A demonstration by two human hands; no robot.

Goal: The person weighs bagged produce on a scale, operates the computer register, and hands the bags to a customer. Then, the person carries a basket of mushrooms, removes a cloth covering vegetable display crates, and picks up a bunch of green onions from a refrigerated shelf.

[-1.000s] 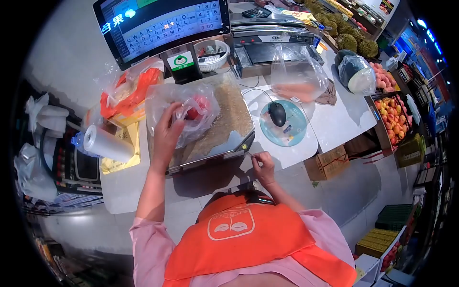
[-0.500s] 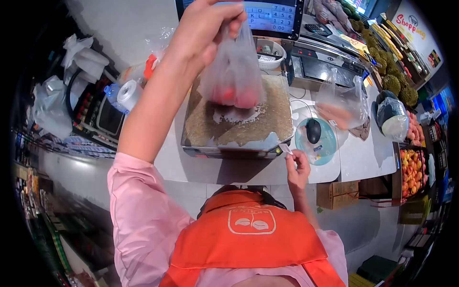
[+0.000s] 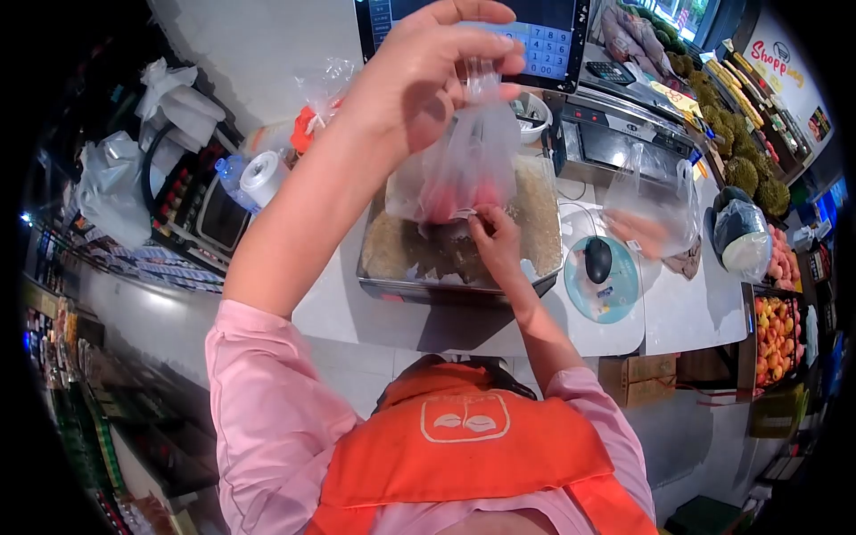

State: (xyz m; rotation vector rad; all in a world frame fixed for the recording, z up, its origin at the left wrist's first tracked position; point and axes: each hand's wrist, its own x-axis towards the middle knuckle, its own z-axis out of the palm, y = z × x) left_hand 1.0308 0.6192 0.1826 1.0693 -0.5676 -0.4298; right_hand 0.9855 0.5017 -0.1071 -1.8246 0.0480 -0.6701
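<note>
My left hand [image 3: 437,76] is closed around the gathered top of a thin clear plastic bag [image 3: 473,147]. The bag hangs above the worn plate of a weighing scale [image 3: 526,214], with round red produce [image 3: 443,203] showing through its lower part. At the bag's lower front, the thumb and fingers of my right hand [image 3: 495,239] are pinched on a small white label [image 3: 461,214], which touches or nearly touches the plastic. The exact kind of the red produce is blurred by the bag.
A touchscreen monitor [image 3: 544,45] stands behind the scale, beside a white basket [image 3: 535,116]. To the right are a black mouse [image 3: 598,260] on a round teal pad [image 3: 588,299], another filled plastic bag [image 3: 655,214] and a wrapping machine [image 3: 624,143]. A plastic roll [image 3: 265,176] stands left.
My right hand has moved up and left from the scale's front right corner to the bag, carrying the white label. My left hand still holds the bag up.
</note>
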